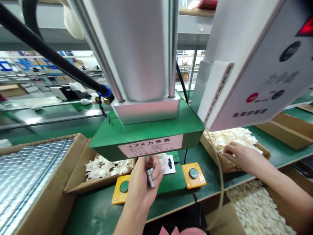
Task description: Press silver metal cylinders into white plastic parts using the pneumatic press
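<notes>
My left hand [146, 181] is wrapped around a silver metal tube [150, 178], whose near end shows between thumb and fingers. It is under the green press head [149, 130], beside a white round part [163, 160] on the press base; whether tube and part touch is hidden. At the right, my right hand [237, 156] rests at a cardboard box of cream-white plastic pieces [241, 137]. Its fingers are bent together at the near side of the heap, and what lies between the fingertips cannot be made out.
Yellow button boxes [194, 175] flank the press base. At left stand a box of long silver tubes [36, 176] and a small box of white pieces [105, 168]. The control box [256, 75] overhangs at right, a pale hose [217, 163] hangs down, and more pieces [256, 205] fill a lower carton.
</notes>
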`<state>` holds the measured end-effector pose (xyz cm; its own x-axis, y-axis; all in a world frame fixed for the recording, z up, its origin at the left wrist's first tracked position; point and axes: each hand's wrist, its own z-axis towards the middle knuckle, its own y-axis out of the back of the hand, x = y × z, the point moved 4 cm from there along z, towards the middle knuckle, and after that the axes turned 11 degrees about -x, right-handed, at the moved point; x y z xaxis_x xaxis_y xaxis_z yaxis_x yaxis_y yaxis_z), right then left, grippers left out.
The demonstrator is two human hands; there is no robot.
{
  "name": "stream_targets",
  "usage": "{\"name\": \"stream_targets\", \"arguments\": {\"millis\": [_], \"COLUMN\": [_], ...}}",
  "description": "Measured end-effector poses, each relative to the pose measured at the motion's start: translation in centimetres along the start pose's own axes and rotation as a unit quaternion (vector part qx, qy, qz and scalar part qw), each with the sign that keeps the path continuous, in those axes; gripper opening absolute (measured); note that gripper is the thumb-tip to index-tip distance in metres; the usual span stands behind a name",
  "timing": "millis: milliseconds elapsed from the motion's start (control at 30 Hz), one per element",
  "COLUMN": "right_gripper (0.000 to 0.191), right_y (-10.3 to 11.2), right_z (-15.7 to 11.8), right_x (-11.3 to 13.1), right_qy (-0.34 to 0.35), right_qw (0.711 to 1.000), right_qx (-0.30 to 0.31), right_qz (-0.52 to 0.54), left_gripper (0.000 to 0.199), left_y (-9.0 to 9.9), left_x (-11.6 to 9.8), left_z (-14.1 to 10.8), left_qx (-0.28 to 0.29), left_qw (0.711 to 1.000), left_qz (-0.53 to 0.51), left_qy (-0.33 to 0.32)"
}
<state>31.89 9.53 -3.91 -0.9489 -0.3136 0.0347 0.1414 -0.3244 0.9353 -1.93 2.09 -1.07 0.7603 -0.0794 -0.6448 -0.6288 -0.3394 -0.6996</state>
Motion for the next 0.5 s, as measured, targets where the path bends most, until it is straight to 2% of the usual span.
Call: {"name": "stream_targets", "arguments": {"millis": [67,133,233,367,433,500], "right_gripper": [0.029,0.031,0.028,0.020,0.019,0.019], "right_y": [1.2,2.8,4.3,3.1,2.2,1.9], "right_z": [-0.2,0.0,1.2,3.1,3.9,4.4], "right_x": [-0.2,1.4,7.5,17.4,20.6,22.3], "right_qy": [-0.029,-0.042,-0.001,0.093,0.139,0.177], "right_qw": [0.999,0.996,0.984,0.961,0.958,0.957], "right_qx": [0.008,-0.022,-0.073,-0.053,-0.041,-0.044], "right_qz": [0.044,0.080,0.162,0.255,0.247,0.226], "left_gripper": [0.023,0.019,0.012,0.005,0.004,0.009], "left_y": [1.9,3.4,4.5,4.6,5.1,5.9], "left_x": [-0.9,-1.5,-1.4,-0.5,-0.6,-1.1], "left_z": [-0.1,-0.2,-0.7,-1.4,-1.7,-2.1], "left_qx": [-0.043,-0.074,-0.089,-0.091,-0.109,-0.127], "left_qw": [0.995,0.986,0.986,0.994,0.994,0.990], "left_qz": [-0.086,-0.143,-0.136,-0.049,0.004,0.043], "left_qy": [0.024,0.036,0.049,0.026,-0.016,-0.052]}}
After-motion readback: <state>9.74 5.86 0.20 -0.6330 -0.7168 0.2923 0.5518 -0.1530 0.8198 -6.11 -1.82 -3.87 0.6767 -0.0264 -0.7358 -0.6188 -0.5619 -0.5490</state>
